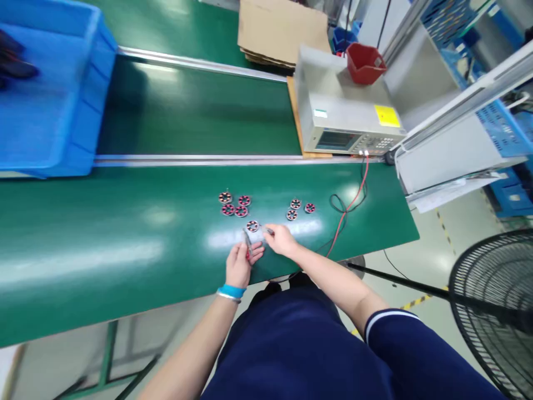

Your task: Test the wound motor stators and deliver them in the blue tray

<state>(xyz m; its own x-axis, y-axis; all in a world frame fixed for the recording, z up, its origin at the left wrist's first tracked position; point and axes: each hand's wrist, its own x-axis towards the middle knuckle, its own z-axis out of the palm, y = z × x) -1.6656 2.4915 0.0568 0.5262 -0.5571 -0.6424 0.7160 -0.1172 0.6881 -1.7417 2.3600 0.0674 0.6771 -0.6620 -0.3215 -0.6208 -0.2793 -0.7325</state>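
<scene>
Near the table's front edge, my left hand [238,266] is closed on a slim grey-tipped test clip [248,242] with a bit of red showing by the palm; some of its fingers stretch out to the right. My right hand [281,240] pinches a small grey test clip [270,230] between thumb and forefinger. Just beyond both hands lies a small ring-shaped motor stator [252,226], a thin wire end pointing toward my right hand. Several more stators [228,209] form a group behind it, and a group of 3 stators [295,204] sits farther right.
A bench meter [345,119] stands back right, a red bin [365,64] on top. Its red lead [347,206] and black lead run to the table's front edge. A blue crate [79,94] stands left, cardboard [283,28] behind, a floor fan [495,300] right.
</scene>
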